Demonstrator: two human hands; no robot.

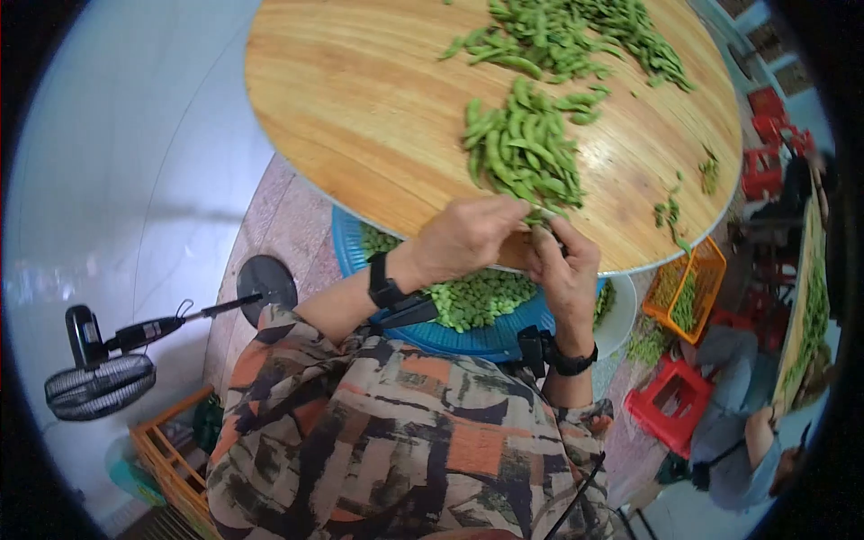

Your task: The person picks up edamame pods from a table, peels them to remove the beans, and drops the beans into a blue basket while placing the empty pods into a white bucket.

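At the near edge of the round wooden table, my left hand and my right hand meet over a green soybean pod. Fingers of both hands are pinched on it, partly hiding it. Something dark shows at my right fingers, too small to name. Just beyond my hands lies a pile of green soybean pods. Below them, under the table edge, a blue basket holds shelled green beans. Each wrist wears a black band.
More pods cover the table's far side. Right of the basket stand a white tub, an orange crate and a red stool. Another person sits at the right by a second table. A black fan stands left.
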